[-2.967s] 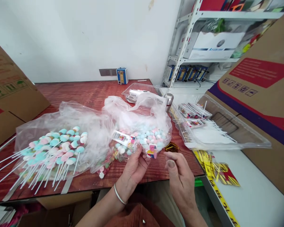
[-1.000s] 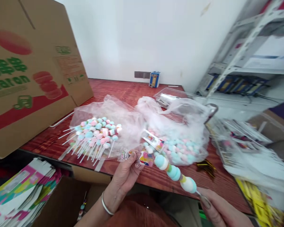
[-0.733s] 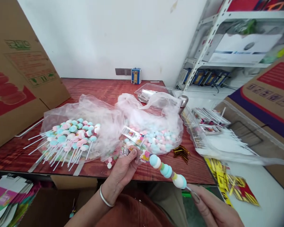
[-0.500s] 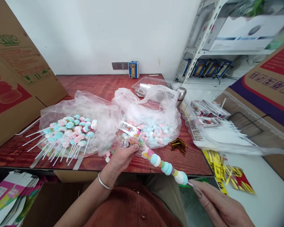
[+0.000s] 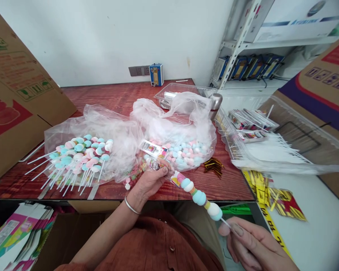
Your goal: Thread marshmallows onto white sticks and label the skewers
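My left hand (image 5: 154,178) is closed on a clear plastic wrapper (image 5: 154,148) with a printed white label, held above the table's front part. The far end of a marshmallow skewer (image 5: 199,197) meets the wrapper's colourful lower end beside my thumb; how far inside it sits I cannot tell. Blue, white and pink marshmallows with small yellow-orange pieces are threaded on it. My right hand (image 5: 251,241) pinches the skewer's white stick at the near end, so the skewer slants down to the right. Behind my left hand lies a plastic bag of loose marshmallows (image 5: 183,154).
Finished marshmallow skewers (image 5: 79,156) lie piled on plastic at the left. Gold twist ties (image 5: 214,166) rest right of the bag. A clear tray (image 5: 228,146) holds white sticks and wrappers (image 5: 251,120). A steel flask (image 5: 215,103) stands behind; cardboard boxes (image 5: 25,75) flank the table.
The view has shifted slightly. My right hand with the stick has come a little lower and left, showing more of its fingers. Both hands keep their holds.
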Demonstrator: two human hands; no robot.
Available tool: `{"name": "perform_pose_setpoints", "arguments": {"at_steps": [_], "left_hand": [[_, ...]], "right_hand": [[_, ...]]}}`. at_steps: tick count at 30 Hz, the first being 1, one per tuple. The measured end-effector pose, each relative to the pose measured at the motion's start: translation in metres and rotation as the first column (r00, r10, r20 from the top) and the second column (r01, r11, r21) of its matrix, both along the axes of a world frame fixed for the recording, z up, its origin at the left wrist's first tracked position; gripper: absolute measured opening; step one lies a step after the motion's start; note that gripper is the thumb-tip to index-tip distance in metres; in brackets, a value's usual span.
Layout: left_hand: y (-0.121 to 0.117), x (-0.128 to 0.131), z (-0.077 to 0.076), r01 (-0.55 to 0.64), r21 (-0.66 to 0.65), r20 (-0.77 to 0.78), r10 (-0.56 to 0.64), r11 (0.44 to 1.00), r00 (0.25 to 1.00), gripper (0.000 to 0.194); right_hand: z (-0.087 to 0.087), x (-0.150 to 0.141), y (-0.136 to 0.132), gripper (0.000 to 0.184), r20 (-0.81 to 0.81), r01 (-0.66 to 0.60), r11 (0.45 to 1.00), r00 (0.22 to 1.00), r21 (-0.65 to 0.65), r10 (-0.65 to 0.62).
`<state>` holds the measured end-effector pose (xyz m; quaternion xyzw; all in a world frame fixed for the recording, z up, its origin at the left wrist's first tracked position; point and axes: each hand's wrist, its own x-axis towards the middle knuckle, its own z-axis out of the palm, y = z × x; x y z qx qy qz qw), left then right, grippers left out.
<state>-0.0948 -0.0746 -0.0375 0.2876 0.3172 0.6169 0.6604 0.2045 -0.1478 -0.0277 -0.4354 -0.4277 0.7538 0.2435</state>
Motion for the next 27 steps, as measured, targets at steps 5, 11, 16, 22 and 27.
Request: {"name": "perform_pose_setpoints", "arguments": {"at_steps": [5, 11, 16, 22, 27], "left_hand": [[0.001, 0.016, 0.001, -0.041, -0.12, -0.041, 0.036, 0.992, 0.999, 0.027], [0.007, 0.041, 0.0, -0.102, -0.259, 0.114, 0.136, 0.96, 0.984, 0.023], [0.015, 0.059, 0.001, -0.132, -0.386, 0.316, 0.266, 0.913, 0.911, 0.012], [0.022, 0.065, 0.0, -0.11, -0.445, 0.392, 0.303, 0.889, 0.869, 0.006], [0.023, 0.067, -0.003, -0.081, -0.438, 0.404, 0.277, 0.895, 0.872, 0.011]], "right_hand": [[0.007, -0.003, 0.004, 0.044, 0.233, -0.098, 0.978, 0.971, 0.184, 0.053], [0.006, -0.022, 0.01, 0.023, 0.493, -0.221, 0.648, 0.826, 0.729, -0.272], [-0.018, -0.051, 0.01, 0.021, 0.345, -0.269, 0.216, 0.702, 0.939, -0.623], [-0.034, -0.065, 0.007, 0.016, 0.364, -0.261, 0.255, 0.617, 0.931, -0.698], [-0.033, -0.07, 0.004, 0.031, 0.399, -0.036, 0.545, 0.722, 0.838, -0.566]]}}
